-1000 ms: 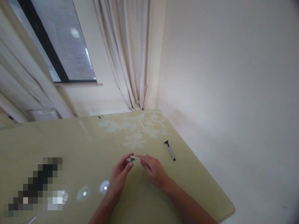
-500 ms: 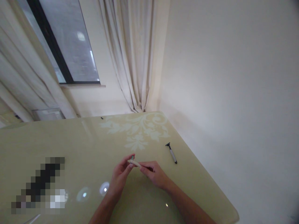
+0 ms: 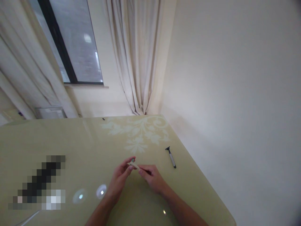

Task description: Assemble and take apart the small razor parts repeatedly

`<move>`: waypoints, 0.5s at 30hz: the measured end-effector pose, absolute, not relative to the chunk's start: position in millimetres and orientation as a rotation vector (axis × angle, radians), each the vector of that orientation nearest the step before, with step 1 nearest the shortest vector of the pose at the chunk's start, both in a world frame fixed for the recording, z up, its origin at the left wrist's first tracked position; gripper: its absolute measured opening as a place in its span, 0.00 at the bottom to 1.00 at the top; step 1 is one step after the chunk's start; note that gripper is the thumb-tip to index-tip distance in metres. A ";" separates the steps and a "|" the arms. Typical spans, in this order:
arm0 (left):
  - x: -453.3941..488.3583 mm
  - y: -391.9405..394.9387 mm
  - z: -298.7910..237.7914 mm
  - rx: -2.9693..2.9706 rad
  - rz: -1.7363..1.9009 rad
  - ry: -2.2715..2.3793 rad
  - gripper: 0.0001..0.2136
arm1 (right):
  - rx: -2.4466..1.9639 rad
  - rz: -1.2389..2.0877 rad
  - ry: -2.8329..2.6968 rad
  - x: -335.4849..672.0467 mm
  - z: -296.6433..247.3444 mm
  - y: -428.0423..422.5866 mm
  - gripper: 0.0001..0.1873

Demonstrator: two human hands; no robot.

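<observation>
A pale, curved razor (image 3: 134, 165) is held above the table between my two hands. My left hand (image 3: 119, 178) pinches its head end, where a small green strip shows between thumb and fingers. The fingers of my right hand (image 3: 153, 179) are closed on the handle end and hide part of it. To the right of my hands lies a second razor (image 3: 172, 158), with a black head and a grey and black handle, touched by neither hand.
The glossy greenish table (image 3: 188, 194) has a white floral pattern, and its right edge runs close to the wall (image 3: 230, 94). A small dark piece (image 3: 103, 119) lies near the far edge. At left is a blurred-out dark item (image 3: 39, 179). Curtains (image 3: 138, 62) hang beyond the table.
The camera view has shifted slightly, so the table and the razor lying on it appear a little moved. Both hands keep the same hold on the pale razor.
</observation>
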State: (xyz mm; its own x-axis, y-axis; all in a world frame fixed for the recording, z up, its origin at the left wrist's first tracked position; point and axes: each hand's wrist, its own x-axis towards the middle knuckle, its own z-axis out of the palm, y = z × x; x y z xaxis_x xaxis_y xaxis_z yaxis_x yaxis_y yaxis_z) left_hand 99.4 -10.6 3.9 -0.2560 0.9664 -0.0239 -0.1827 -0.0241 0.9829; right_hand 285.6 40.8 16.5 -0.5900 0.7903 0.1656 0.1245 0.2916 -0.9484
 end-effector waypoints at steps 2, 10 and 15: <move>99.4 -10.7 6.2 0.919 1.467 1.230 0.30 | -0.788 1.461 -1.926 287.8 17.3 42.2 0.22; 101.9 -7.0 0.3 0.908 1.448 1.295 0.32 | -0.915 0.856 -2.049 288.2 22.4 46.2 0.18; 101.0 -6.5 -1.7 0.917 1.474 1.321 0.34 | -0.949 0.800 -2.069 283.0 17.3 41.1 0.19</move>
